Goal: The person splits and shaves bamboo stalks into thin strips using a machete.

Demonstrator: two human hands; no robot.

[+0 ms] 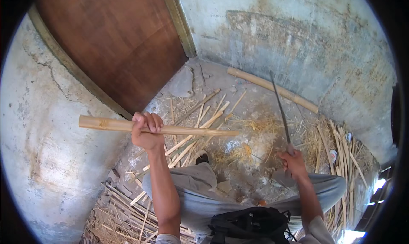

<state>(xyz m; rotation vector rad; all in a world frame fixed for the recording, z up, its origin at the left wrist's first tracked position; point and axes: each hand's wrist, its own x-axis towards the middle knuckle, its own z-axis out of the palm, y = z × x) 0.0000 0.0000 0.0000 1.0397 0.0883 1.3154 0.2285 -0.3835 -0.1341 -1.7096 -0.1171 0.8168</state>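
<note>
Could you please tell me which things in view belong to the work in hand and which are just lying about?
Seemingly part of the work:
Bamboo piece, gripped in the left hand
Long blade, held by its handle in the right hand

Apparently just lying about, untouched:
Bamboo pole along the wall
Loose strips
Shavings
Pale slab

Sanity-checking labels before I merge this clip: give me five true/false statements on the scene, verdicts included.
1. The left hand grips a pale split bamboo piece. True.
2. The right hand is empty. False: it holds a long dark metal blade.
3. A thick round tan bamboo pole lies along the foot of the stained pale-blue wall. True.
4. The blade touches the held bamboo piece. False: they are apart.
5. The reddish-brown wooden door is at the picture's far right. False: upper left.
</note>
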